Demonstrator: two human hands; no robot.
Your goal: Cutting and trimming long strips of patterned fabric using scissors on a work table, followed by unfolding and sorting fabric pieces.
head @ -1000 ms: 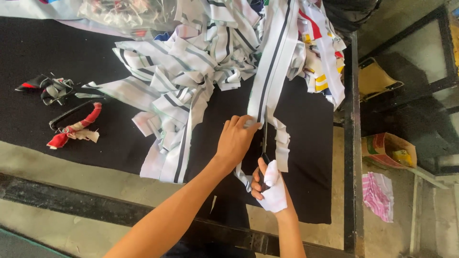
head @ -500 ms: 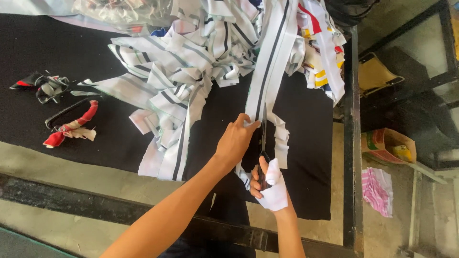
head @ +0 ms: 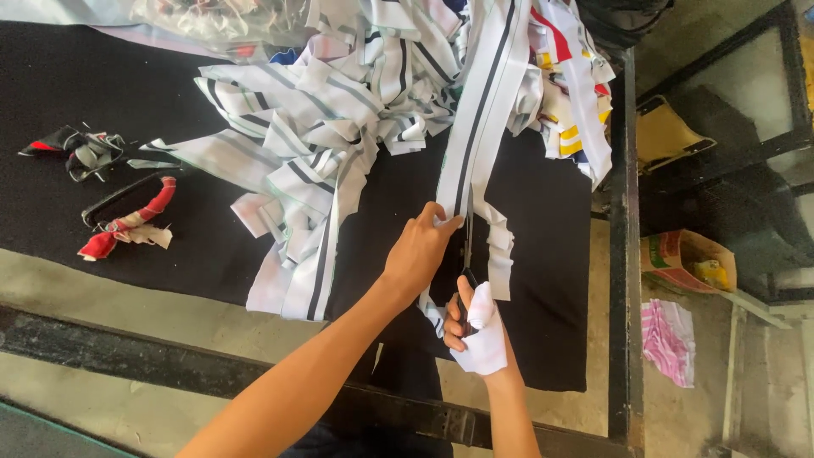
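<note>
A long white fabric strip with a dark stripe (head: 476, 144) is pinched by the left hand (head: 420, 252) — just below, dark scissors (head: 467, 261) are gripped by the cloth-wrapped right hand (head: 476, 326).

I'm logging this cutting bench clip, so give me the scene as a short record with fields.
left hand: pinches a white striped fabric strip taut
right hand: wrapped in white cloth, grips scissors at the strip
surface: black mat
pile: striped strips heaped at the top
left side: second scissors with red-wrapped handle
</note>
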